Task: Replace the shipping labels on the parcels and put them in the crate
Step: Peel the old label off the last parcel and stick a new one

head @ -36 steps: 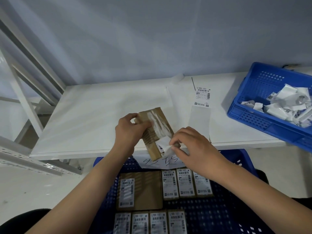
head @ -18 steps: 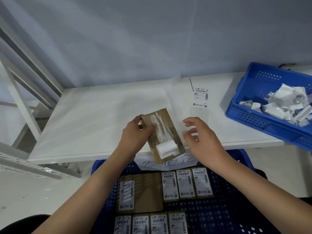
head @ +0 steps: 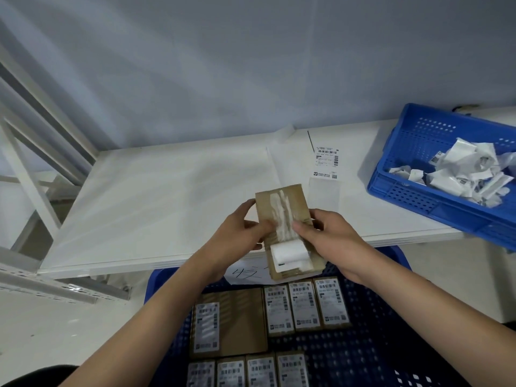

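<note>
A brown cardboard parcel (head: pixel 282 202) is held above the front edge of the white table (head: pixel 156 196). White label residue streaks its top, and a curled, half-peeled old label (head: pixel 287 251) clings to its near end. My left hand (head: pixel 237 233) grips the parcel's left edge. My right hand (head: pixel 326 233) holds the right edge, thumb on the top face. A fresh shipping label (head: pixel 326 163) on its backing strip lies on the table behind the parcel. Below, a blue crate (head: pixel 371 344) holds several labelled parcels (head: pixel 304 305).
A second blue crate (head: pixel 413 191) at the table's right end holds several crumpled peeled labels (head: pixel 463 169). White shelf frame struts (head: pixel 36 152) rise at the left. A handwritten paper note (head: pixel 245 273) hangs on the lower crate's far rim.
My right hand let go of the peeled label flap, drew away, then came back to grip the parcel's right edge. The parcel turned more upright and the loose label curled up.
</note>
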